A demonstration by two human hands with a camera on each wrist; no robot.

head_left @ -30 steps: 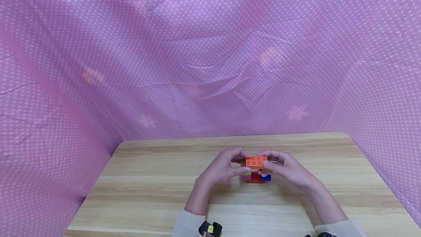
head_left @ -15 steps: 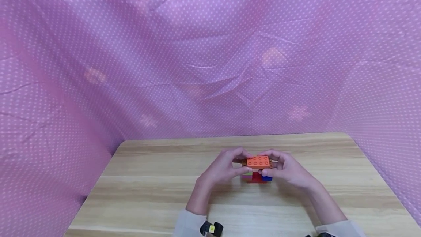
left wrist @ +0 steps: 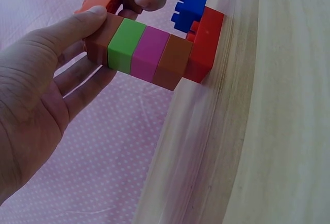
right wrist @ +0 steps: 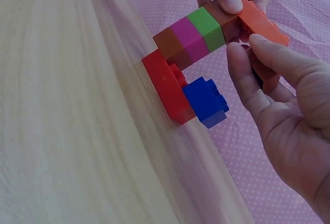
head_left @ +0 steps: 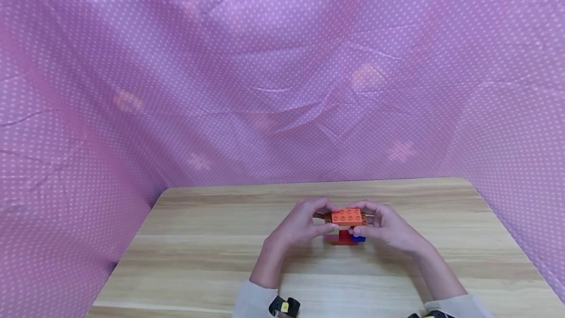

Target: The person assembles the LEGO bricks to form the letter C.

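A red building brick (left wrist: 209,41) stands on the table and carries a blue brick (right wrist: 205,100) at one end. At its other end rises a column of a brown brick (left wrist: 172,59), a pink brick (left wrist: 149,54), a green brick (left wrist: 126,46) and an upper brown brick (left wrist: 103,41). An orange brick (head_left: 346,218) bridges across the top. My left hand (head_left: 302,222) pinches the column's top around the upper brown brick and the orange brick's end. With my right hand (head_left: 390,227) I grip another brown brick (right wrist: 265,72) under the orange brick's right end, above the blue one; fingers partly hide it.
The wooden table (head_left: 198,249) surrounds the stack. Pink dotted cloth (head_left: 282,87) hangs behind the table and at both sides. Dark wrist straps (head_left: 284,306) show at the sleeves near the bottom edge.
My right thumb has slid down off the front of the orange brick, baring its right end and the brown brick there. The left hand keeps its pinch almost unmoved.
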